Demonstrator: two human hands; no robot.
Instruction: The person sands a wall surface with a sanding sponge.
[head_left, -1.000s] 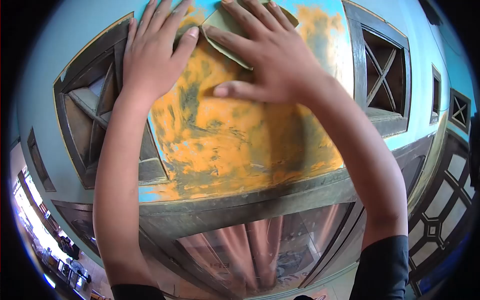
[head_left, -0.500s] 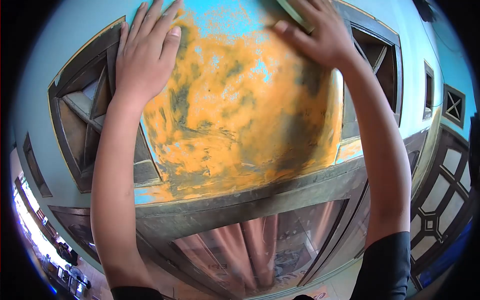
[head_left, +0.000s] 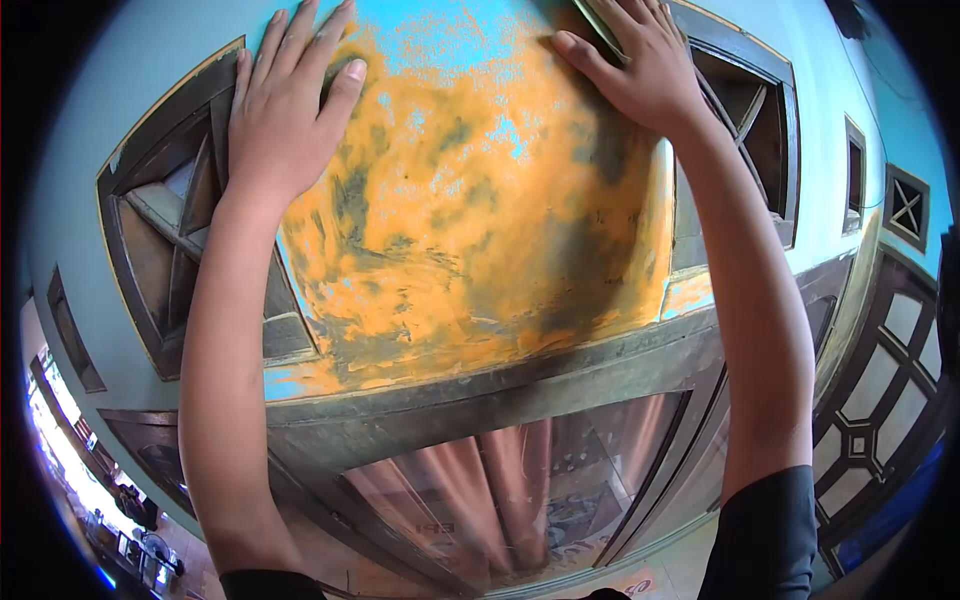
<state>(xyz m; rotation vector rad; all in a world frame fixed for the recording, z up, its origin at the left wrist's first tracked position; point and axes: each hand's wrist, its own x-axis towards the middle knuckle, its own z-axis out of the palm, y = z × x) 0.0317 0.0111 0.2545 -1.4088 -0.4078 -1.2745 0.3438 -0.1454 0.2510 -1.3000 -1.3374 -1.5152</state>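
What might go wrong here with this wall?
The right hand, spread over the green sheet, is close to the dark frame: it might knock or scuff that. The orange patch is uneven, with blue showing; more rubbing could perhaps worsen that.

On the glass pane [head_left: 600, 480], in its lower left part, small dark letters [head_left: 435, 528] seem to spell "EPI", though they are faint, and whether they are printed on the glass, reflected in it or seen through it cannot be told. To the right of these, low in the same pane, larger dark strokes [head_left: 578, 545] are too blurred to be read. Just below the pane's lower right edge, reddish lettering [head_left: 643, 586] is seen, but no word can be made out.
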